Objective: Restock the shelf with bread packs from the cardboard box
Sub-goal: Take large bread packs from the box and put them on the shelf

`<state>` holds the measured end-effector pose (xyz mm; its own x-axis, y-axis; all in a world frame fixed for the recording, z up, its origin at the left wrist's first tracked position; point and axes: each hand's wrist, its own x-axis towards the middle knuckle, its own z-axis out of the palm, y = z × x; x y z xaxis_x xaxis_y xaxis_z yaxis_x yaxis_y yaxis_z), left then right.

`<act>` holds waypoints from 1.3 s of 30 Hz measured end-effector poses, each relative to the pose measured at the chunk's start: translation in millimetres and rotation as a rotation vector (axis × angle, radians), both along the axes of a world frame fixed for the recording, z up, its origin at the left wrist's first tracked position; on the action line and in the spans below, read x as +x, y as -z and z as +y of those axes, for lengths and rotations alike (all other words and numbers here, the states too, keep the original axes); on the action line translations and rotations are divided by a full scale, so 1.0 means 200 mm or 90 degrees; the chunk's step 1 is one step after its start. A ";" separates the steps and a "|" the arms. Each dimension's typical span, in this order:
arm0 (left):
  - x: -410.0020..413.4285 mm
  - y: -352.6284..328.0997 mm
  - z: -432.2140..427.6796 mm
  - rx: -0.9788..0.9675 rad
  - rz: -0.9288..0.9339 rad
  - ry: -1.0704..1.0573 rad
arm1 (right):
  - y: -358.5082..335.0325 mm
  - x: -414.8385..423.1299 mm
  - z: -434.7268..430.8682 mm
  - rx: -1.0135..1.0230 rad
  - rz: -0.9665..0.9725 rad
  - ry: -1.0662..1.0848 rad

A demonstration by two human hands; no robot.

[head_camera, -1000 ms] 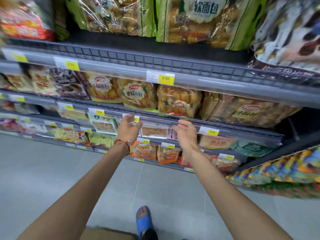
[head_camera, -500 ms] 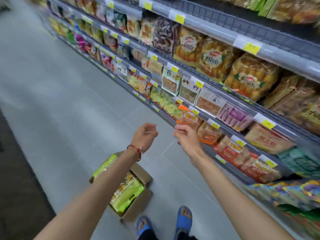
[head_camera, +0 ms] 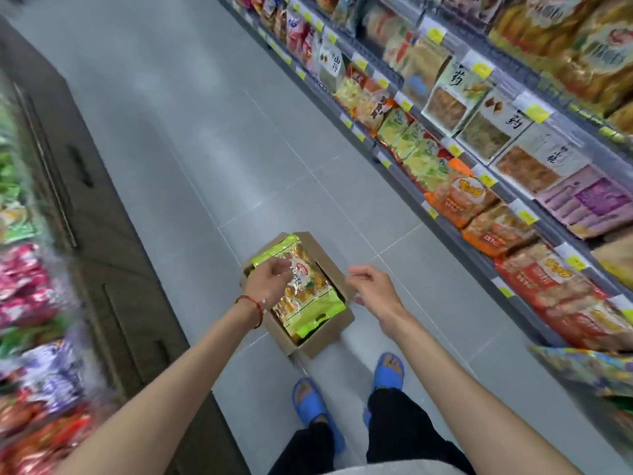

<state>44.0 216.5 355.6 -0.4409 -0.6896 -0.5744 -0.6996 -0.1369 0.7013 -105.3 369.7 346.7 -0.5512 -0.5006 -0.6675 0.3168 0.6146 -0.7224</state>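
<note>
An open cardboard box (head_camera: 320,339) stands on the grey tiled floor just ahead of my feet. A green-edged clear bread pack (head_camera: 305,296) lies on top inside it. My left hand (head_camera: 267,282) hovers over the box's left side, fingers loosely curled, holding nothing. My right hand (head_camera: 371,289) hangs above the box's right edge, fingers apart and empty. The shelf (head_camera: 479,234) with packaged bread and snacks runs along the right.
A second display of blurred colourful packs (head_camera: 30,303) with a dark wooden base lines the left. My feet in blue slippers (head_camera: 313,402) stand behind the box. Grey floor tiles stretch ahead down the aisle. A colourful bag (head_camera: 589,368) juts out at lower right.
My view has swung from the shelf down to the floor. Both hands have dropped from the shelf edge to just above the box.
</note>
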 end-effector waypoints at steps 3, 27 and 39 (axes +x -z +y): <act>0.09 0.11 -0.08 0.011 -0.044 0.015 | 0.10 0.06 -0.07 0.030 -0.023 -0.003; -0.21 1.04 -0.73 0.098 -0.279 0.316 | 0.98 -0.04 -0.49 0.215 -0.144 0.129; -0.20 1.91 -1.18 -0.056 -0.346 0.484 | 1.91 0.32 -0.71 0.319 -0.231 0.398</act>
